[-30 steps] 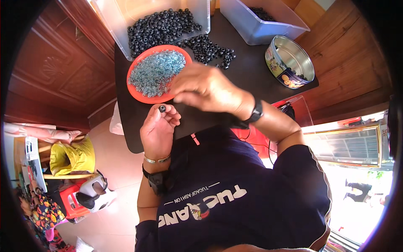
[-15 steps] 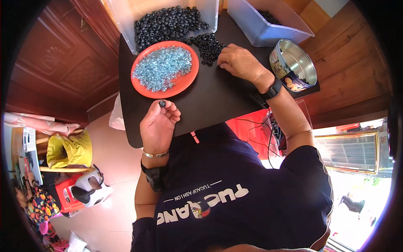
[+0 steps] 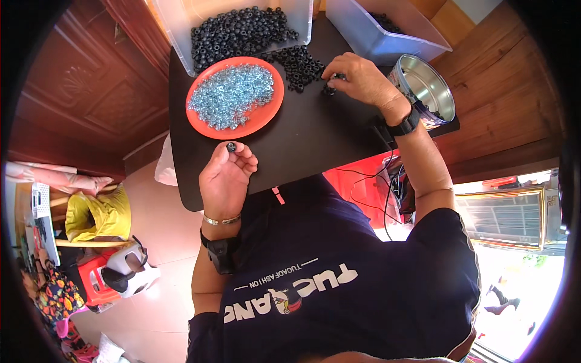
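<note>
My left hand (image 3: 227,178), palm up by the table's near left edge, pinches a small black ring-like piece (image 3: 231,147) between thumb and fingertips. My right hand (image 3: 363,83) is closed on black ring-like pieces, with dark bits showing between its fingers and at their tips. To its left lies a loose pile of the same black pieces (image 3: 299,68). The orange-red plate (image 3: 261,118) ahead of my left hand carries a heap of small clear bluish pieces (image 3: 230,94).
A clear plastic bin (image 3: 305,24) behind the plate holds many black pieces. A second translucent bin (image 3: 387,45) stands at the back right with some more. The round metal tin (image 3: 445,100) sits at the table's right edge. Dark cables (image 3: 390,181) hang below the dark table (image 3: 302,142).
My right hand has drawn away from the loose pile, to the right, with black pieces now showing at its fingertips. The left hand keeps its hold, almost unmoved.
</note>
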### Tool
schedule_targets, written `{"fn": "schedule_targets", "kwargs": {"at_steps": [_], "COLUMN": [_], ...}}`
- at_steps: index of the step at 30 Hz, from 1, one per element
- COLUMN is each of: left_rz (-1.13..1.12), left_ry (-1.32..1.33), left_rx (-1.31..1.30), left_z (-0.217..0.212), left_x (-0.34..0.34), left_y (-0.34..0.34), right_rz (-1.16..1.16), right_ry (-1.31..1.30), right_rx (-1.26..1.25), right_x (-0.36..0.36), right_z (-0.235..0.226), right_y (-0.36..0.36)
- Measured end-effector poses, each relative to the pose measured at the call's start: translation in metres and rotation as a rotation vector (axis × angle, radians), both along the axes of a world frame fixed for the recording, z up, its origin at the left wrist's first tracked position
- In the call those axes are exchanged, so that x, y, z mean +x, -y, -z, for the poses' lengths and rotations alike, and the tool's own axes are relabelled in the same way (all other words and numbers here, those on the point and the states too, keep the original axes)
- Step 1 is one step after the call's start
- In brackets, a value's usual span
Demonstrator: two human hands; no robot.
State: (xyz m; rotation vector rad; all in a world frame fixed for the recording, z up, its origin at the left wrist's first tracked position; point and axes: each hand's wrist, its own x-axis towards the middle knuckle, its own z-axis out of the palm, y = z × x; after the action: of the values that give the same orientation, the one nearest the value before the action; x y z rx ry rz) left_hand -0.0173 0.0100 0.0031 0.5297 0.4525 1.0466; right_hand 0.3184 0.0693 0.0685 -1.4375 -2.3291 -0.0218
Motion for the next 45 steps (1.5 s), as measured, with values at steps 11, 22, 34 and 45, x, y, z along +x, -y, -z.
{"fn": "schedule_targets", "kwargs": {"at_steps": [11, 22, 34, 45], "left_rz": [-0.015, -0.002, -0.001, 0.009], "left_ry": [-0.002, 0.021, -0.012, 0.013], "left_rx": [0.005, 0.019, 0.035, 0.086], "left_z": [0.003, 0.001, -0.002, -0.022], "left_x": [0.0, 0.0, 0.002, 0.01], "left_y": [0.0, 0.0, 0.0, 0.003], "right_rz": [0.006, -0.028, -0.386, -0.401], "right_ry": [0.21, -0.662, -1.178, -1.196], "right_rx": [-0.037, -0.544, -0.823, -0.825], "right_x": [-0.008, -0.012, -0.081, -0.118], "right_z": [0.016, 0.009, -0.004, -0.004], "right_y": [-0.005, -0.01, 0.01, 0.014]}}
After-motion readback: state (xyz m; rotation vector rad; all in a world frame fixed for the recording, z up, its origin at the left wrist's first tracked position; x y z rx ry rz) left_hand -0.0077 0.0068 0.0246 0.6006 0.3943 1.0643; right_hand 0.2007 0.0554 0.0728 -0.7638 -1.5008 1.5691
